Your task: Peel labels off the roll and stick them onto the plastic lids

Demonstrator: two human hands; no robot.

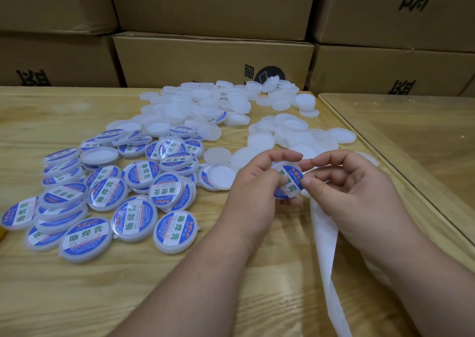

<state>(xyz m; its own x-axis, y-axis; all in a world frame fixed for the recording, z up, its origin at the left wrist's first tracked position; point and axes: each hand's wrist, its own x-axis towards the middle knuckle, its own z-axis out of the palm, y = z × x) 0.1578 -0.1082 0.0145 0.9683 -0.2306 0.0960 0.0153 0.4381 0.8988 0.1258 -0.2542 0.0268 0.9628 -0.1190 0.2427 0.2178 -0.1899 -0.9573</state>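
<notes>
Nearest, a white strip of backing paper [327,254] trails off the near edge of the wooden tabletop [154,298] and runs up under the right hand [359,195]; the label roll itself is not in view, so how many labels remain cannot be told.

Just beyond, both hands meet over one translucent plastic lid [289,182]. The left hand [257,185] holds it in a narrow grip, fingers curled over its far rim and thumb on its near face. The right hand's grip is narrow too, thumb and forefinger pinching at the lid's right edge. A blue and white round label [291,183] lies on the lid's face; it looks nearly seated, and I judge this to be the pressing-down step for this piece.

To the left, near and middle, lies a loose heap of labelled lids [102,200], overlapping one another, a few turned face down. This is the finished share.

Farther off, toward the middle and right, sprawl the plain unlabelled lids [205,105] in two spreading heaps, with a few labelled ones mixed in at the boundary. The bare lot looks at least as large as the finished heap, so the job seems roughly half done, perhaps less.

Behind the tabletop stand stacked cardboard cartons [213,61].
</notes>
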